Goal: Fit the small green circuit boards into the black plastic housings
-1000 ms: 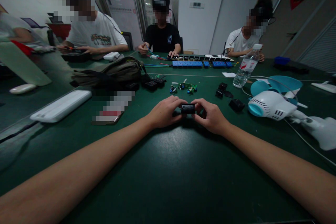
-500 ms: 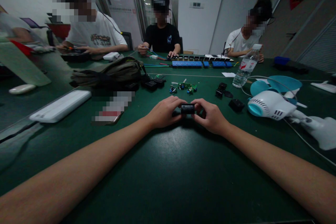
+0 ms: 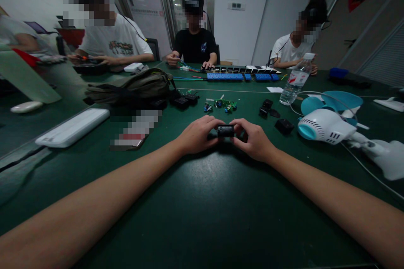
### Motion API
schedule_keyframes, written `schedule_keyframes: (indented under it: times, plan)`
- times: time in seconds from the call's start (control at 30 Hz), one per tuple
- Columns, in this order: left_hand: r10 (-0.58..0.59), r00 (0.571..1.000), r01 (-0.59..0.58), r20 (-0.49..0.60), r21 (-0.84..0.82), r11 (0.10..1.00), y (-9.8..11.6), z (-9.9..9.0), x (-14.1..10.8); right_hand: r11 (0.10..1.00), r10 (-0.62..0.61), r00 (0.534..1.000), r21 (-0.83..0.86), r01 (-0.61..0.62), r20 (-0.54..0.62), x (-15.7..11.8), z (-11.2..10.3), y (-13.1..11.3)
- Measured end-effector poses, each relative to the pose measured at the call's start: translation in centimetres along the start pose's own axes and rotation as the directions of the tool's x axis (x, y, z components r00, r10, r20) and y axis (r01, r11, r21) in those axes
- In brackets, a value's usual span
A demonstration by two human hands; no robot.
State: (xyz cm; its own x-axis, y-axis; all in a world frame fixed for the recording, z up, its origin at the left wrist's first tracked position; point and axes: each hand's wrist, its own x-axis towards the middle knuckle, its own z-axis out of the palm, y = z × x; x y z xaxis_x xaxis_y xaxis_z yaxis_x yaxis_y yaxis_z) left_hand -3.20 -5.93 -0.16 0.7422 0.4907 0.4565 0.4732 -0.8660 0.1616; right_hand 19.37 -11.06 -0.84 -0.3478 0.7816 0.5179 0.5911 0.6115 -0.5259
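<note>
Between my two hands is a small black plastic case (image 3: 225,130), held just above the green table (image 3: 202,210). My left hand (image 3: 199,134) pinches its left end between thumb and fingers. On the right end, the thumb and fingertips of my right hand (image 3: 252,139) close in the same way. Small green circuit boards (image 3: 222,104) with blue parts lie just beyond my hands. Several black plastic pieces rest nearby: some (image 3: 267,109) past my right hand, a black box (image 3: 284,126) beside them, and others (image 3: 184,100) to the left.
A white fan (image 3: 328,126) with blue blades and a water bottle (image 3: 296,80) stand on the right. Left are a phone (image 3: 137,130), a white power bank (image 3: 74,127) and a dark bag (image 3: 129,88). Blue blocks (image 3: 224,76) lie farther back, where co-workers sit.
</note>
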Motion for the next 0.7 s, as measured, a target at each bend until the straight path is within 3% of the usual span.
schedule_keyframes:
  times: [0.7]
  plan:
    - [-0.002,1.0,0.002,0.004,-0.012,1.0,-0.07,0.01,-0.02,1.0,0.002,1.0,0.003,-0.002,0.008,-0.03,0.06,0.14]
